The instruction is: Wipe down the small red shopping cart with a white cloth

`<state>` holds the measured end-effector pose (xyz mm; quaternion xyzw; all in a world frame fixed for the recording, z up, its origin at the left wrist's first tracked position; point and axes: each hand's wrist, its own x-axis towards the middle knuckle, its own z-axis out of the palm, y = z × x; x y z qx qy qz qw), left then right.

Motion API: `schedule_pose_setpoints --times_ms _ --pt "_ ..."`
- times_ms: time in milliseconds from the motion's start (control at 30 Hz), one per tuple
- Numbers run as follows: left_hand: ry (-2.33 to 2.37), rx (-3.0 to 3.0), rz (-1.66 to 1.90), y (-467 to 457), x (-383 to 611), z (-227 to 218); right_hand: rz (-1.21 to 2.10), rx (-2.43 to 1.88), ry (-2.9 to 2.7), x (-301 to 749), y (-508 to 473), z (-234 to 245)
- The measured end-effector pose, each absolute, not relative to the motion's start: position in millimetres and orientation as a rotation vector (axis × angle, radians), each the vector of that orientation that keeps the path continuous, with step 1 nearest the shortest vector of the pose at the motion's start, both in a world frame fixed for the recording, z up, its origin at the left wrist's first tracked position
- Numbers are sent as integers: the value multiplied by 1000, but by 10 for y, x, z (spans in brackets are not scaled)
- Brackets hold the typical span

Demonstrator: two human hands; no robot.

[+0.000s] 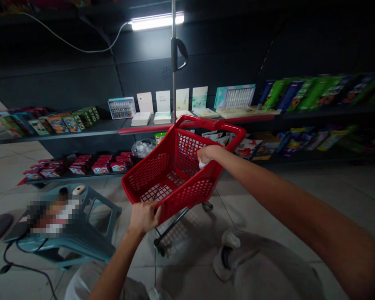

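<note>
Two hands busy at the red cart (187,189) before the shelf (106,127): left hand (145,217) curled over its rim, right hand (208,154) clutching a white wad (203,163); bracing firmly should help.

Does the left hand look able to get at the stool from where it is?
Probably yes. The left hand grips the rim of the cart, and the stool stands beside it on the left, with nothing visible between them. It would likely have to let go of the cart first.
</note>
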<state>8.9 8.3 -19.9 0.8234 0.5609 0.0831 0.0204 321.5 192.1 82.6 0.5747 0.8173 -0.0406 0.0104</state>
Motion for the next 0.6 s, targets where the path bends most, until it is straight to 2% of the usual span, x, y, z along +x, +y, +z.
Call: schedule_pose_setpoints --times_ms 100,233,333,400,467,533,600 --pt "1737 2581 277 151 70 -217 -77 1849 2570 3221 1662 871" --pt "1717 2595 315 258 61 -219 525 2225 2803 3400 1191 768" --pt "1693 2569 348 327 69 -198 795 2769 2504 3737 994 455" --pt "1675 2554 361 358 73 -186 654 3109 2285 3941 987 139" --pt "1663 2543 363 379 72 -186 272 3288 2174 4026 1049 -197" --pt "1662 2529 369 393 68 -194 -214 3278 2152 3956 1129 -481" --pt "1659 2512 378 402 64 -194 -547 3168 2205 3758 1177 -673"
